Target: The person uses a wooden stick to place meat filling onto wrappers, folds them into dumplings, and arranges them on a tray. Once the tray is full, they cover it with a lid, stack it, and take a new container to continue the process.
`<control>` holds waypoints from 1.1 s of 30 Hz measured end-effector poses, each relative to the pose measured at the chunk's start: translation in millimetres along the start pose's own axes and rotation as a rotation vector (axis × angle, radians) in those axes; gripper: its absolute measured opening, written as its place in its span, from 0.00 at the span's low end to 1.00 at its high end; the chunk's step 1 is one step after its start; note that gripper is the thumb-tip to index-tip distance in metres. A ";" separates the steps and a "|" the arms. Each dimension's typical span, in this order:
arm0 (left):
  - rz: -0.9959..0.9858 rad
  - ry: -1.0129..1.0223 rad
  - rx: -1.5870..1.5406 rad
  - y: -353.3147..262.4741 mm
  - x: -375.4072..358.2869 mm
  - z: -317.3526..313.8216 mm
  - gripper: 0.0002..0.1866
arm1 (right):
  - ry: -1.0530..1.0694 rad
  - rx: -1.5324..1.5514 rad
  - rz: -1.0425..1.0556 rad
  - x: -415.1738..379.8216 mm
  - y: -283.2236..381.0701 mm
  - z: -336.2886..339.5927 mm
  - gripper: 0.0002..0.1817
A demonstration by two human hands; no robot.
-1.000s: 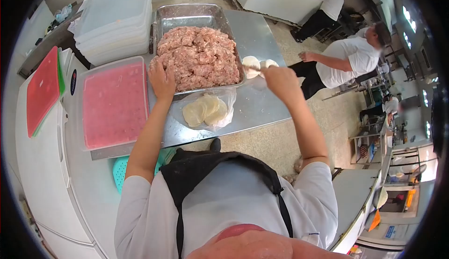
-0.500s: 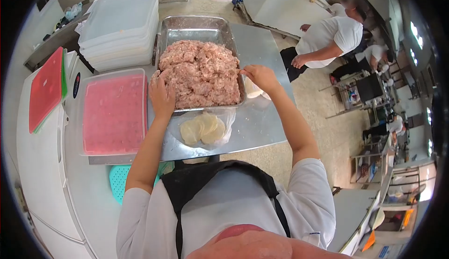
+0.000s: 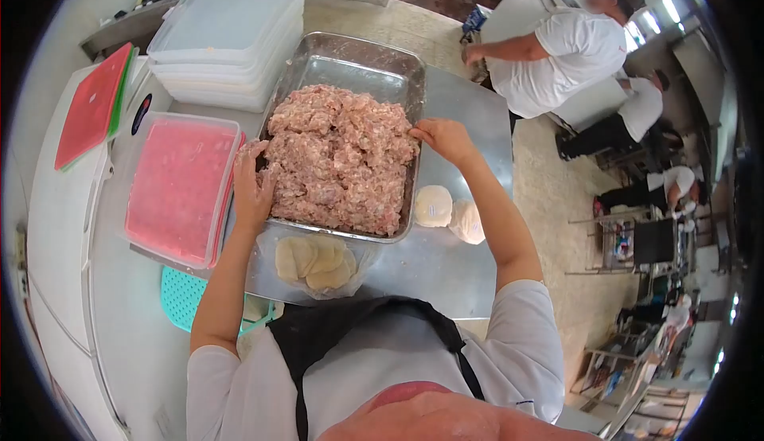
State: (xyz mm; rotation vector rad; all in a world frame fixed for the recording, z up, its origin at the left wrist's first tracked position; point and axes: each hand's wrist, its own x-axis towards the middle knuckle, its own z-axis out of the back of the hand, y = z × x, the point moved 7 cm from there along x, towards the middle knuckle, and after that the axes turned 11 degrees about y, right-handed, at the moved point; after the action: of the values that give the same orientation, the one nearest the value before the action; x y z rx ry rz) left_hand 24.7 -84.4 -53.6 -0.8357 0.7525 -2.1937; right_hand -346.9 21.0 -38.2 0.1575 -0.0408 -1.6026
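Observation:
A deep metal tray (image 3: pixel 362 49) stands on the steel table, with a big mound of raw ground meat (image 3: pixel 342 158) filling its near part. My left hand (image 3: pixel 253 186) grips its left rim, fingers bent at the edge and thumb close to the meat. On the right rim, my right hand (image 3: pixel 446 138) pinches the edge between thumb and curled fingers. Just below the tray lie several round dough discs (image 3: pixel 314 259) on a clear plastic sheet. Two pale, round wrapped stacks (image 3: pixel 434 205) sit to the right, beside my right forearm.
At left are a lidded container with pink contents (image 3: pixel 183 186) and a stack of clear plastic boxes (image 3: pixel 227 19). Red and green cutting boards (image 3: pixel 95 107) lie on a white chest. A turquoise perforated basket (image 3: pixel 181 296) is below. A co-worker (image 3: pixel 557 59) stands beyond the table.
The tray sits turned slightly, its near end swung left, with both hands still on its rims. The wrapped stacks show more fully. The co-worker now reaches an arm forward, and my view has shifted.

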 end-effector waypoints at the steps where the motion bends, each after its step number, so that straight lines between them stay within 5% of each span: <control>1: -0.003 -0.003 0.004 2.8 0.1 -1.2 0.24 | 0.008 0.002 0.021 8.6 -2.5 2.4 0.20; 11: 0.020 -0.023 -0.007 3.9 -1.5 0.0 0.25 | -0.006 -0.174 -0.014 16.6 17.1 8.0 0.14; 18: -0.020 -0.035 -0.015 0.2 -2.0 4.3 0.23 | -0.042 -0.632 -0.014 -30.4 102.6 116.7 0.07; 24: -0.038 -0.060 -0.049 6.7 -3.1 6.2 0.22 | -0.140 -0.579 -0.155 -24.5 115.7 165.6 0.08; 26: -0.083 -0.055 -0.093 7.7 -2.5 6.1 0.21 | -0.260 -0.550 -0.078 -12.2 119.6 135.8 0.08; 29: -0.123 -0.055 -0.075 10.9 -3.2 4.6 0.19 | -0.040 -0.488 -0.146 -10.7 166.2 51.1 0.05; 33: -0.128 -0.027 -0.117 13.0 -4.9 2.1 0.20 | -0.021 -0.439 -0.203 -35.3 199.4 46.0 0.06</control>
State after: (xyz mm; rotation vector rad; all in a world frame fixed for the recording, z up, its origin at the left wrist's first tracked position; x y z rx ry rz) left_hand 33.9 -89.3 -63.1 -0.9944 0.8418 -2.2633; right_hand -153.9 45.0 34.7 -0.2017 0.3180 -1.7759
